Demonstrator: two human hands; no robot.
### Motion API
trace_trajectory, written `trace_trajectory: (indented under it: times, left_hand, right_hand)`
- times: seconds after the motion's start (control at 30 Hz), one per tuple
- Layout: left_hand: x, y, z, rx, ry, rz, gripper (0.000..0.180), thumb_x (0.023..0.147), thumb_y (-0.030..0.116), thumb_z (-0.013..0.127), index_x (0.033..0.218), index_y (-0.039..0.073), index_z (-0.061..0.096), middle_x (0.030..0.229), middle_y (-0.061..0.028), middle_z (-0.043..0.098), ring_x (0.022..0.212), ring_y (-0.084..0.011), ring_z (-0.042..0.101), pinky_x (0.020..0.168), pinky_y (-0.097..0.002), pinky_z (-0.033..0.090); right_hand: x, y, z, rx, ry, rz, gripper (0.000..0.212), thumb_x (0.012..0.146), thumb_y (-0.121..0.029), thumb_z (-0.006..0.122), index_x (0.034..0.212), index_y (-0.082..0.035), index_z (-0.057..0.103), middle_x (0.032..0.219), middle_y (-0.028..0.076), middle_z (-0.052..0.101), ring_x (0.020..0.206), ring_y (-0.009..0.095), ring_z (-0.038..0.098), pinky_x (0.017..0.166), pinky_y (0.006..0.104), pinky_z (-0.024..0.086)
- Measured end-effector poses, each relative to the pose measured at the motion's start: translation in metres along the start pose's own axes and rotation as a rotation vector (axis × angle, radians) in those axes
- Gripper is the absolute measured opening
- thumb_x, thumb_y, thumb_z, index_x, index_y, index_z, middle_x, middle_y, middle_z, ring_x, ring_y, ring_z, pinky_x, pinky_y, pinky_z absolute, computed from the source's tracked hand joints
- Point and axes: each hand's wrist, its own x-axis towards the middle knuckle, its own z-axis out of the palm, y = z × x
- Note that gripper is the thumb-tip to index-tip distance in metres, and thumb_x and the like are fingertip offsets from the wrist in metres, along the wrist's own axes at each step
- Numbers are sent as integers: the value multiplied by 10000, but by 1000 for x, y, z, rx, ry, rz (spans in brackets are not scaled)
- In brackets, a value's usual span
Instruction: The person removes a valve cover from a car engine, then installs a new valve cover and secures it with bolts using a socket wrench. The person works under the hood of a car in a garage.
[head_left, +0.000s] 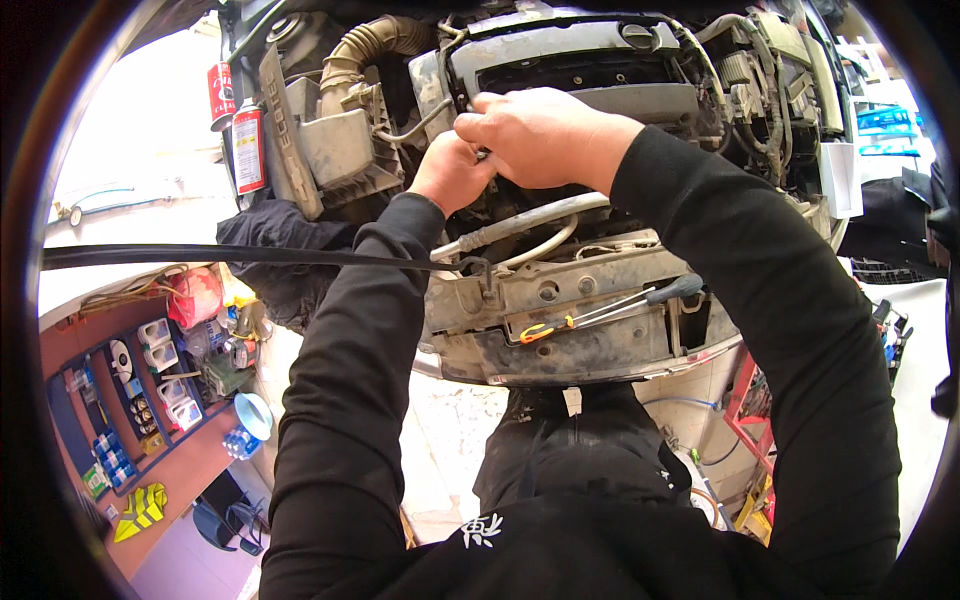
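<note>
My two hands meet above the front of a car engine (562, 52), beside its grey cover. My left hand (452, 176) is closed, its fingers pressed against the fingers of the right. My right hand (548, 136) reaches across from the right, fingers curled in and knuckles up. A small dark, metallic bit shows between the hands; its kind is hidden by my fingers. Nearer to me, a screwdriver with an orange handle (544, 330) lies on the dusty front panel (480, 345). Next to it rests a tool with a black handle (674, 290).
A ribbed intake hose (372, 48) and air filter box (345, 146) stand left of my hands. Two red spray cans (248, 150) sit at the left edge. A black bar (200, 257) crosses toward the front panel. A white box (840, 180) is at the right.
</note>
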Motion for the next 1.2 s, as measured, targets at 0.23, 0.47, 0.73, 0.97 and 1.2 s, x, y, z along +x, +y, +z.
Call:
trace_trajectory:
  times: [0.23,0.47,0.73,0.97,1.2]
  left_hand:
    - [8,5,9,480,-105,26,496,923,287,862,1352,88,714,1352,-193,738,1246,-406,729,1040,-502,605]
    - [8,15,25,387,78,-111,272,948,203,766,1183,69,740,1249,-176,690,1181,-432,683,990,-538,604]
    - [7,14,31,358,13,-241,354,1024,166,665,1362,64,662,1365,-212,645,1254,-477,634,1078,-577,539]
    - [5,1,37,421,35,-135,353,997,188,690,1334,83,674,1360,-181,650,1257,-451,621,1076,-555,533]
    - [3,-3,37,381,28,-145,346,1009,176,675,1338,67,662,1372,-178,635,1300,-445,609,1086,-553,526]
  right_hand:
    - [-1,13,14,-95,66,-118,164,891,-124,807,1052,-93,817,1058,132,816,993,386,819,880,480,663]
    - [-11,1,36,-159,93,106,315,978,-181,726,1280,-105,771,892,103,791,845,315,807,745,458,643]
    - [-9,-5,30,23,45,86,265,900,-47,728,1163,-74,751,1182,154,730,1116,403,709,958,483,605]
    - [-7,-1,28,67,129,36,308,840,-62,772,1148,-83,766,1219,124,739,1115,395,709,960,483,610]
    - [-8,-2,29,2,-71,224,224,913,-86,741,1137,-84,749,1197,128,726,1092,376,714,923,472,628]
